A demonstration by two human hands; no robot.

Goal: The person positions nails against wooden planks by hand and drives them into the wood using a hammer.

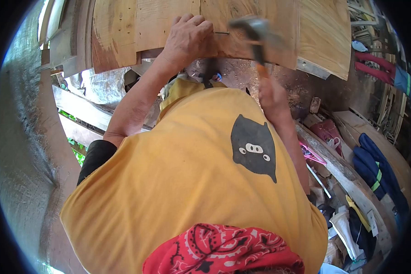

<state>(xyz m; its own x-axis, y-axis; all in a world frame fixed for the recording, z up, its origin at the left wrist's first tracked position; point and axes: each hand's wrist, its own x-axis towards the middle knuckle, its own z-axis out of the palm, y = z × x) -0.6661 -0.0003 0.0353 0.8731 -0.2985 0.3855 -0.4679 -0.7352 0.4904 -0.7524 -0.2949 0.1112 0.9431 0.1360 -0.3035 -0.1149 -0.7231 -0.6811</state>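
My left hand (189, 37) rests on the wooden boards with its fingers curled closed. A nail (221, 33) sticks out sideways from the finger side of that hand, pinched there; its other end is hidden by the fingers. My right hand (272, 95) is wrapped round the handle of a hammer (258, 51). The hammer's head is blurred by motion and hangs just right of the nail, apart from it. Several wooden boards (169, 25) lie side by side under the left hand and the hammer.
A long timber beam (351, 180) runs along the right, with dark blue clothing (367, 162) and mixed scraps around it. Stacked wood strips (392, 100) stand at far right. A grey sheet (25, 137) hangs at left. Pale planks (84, 107) lie below the boards.
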